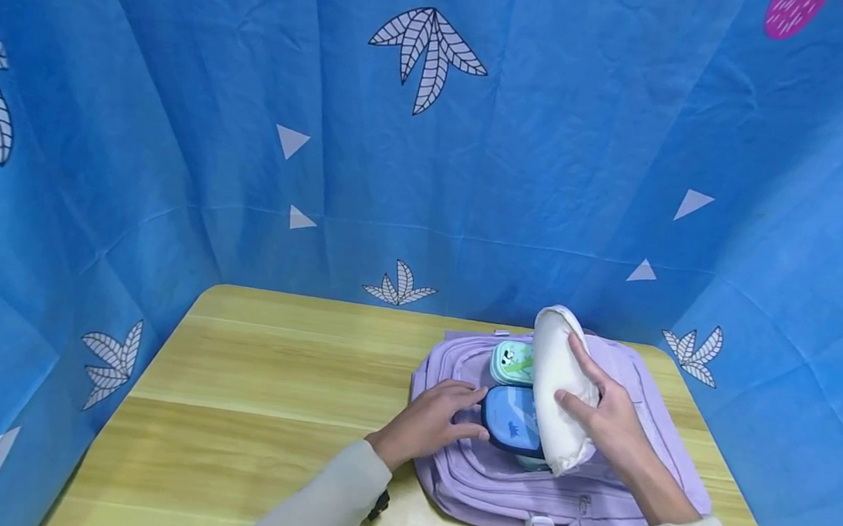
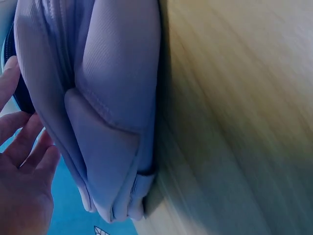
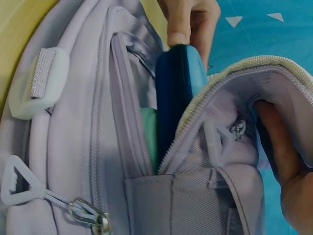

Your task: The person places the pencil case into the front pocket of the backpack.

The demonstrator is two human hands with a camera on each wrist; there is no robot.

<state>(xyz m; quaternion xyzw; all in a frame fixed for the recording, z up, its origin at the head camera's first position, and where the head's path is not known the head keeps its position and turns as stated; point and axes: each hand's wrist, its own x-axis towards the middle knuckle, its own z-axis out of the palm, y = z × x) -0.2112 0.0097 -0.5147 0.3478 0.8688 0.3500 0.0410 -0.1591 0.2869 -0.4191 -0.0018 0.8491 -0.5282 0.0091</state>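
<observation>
A lavender backpack lies on the table with its front pocket unzipped. My right hand grips the pocket's pale front panel and holds it up to the right; its thumb is inside the panel's edge in the right wrist view. From the left, my left hand holds a blue case with a dark zippered rim by its near end, thumb and fingers at the rim. The case stands partly inside the pocket opening. Beside it sits a mint-green case with a panda picture, partly covered by the panel.
Another green item shows beside the blue case in the pocket. White zipper pulls and a strap buckle are along the backpack's side. The wooden table extends left, and a blue patterned curtain hangs behind it.
</observation>
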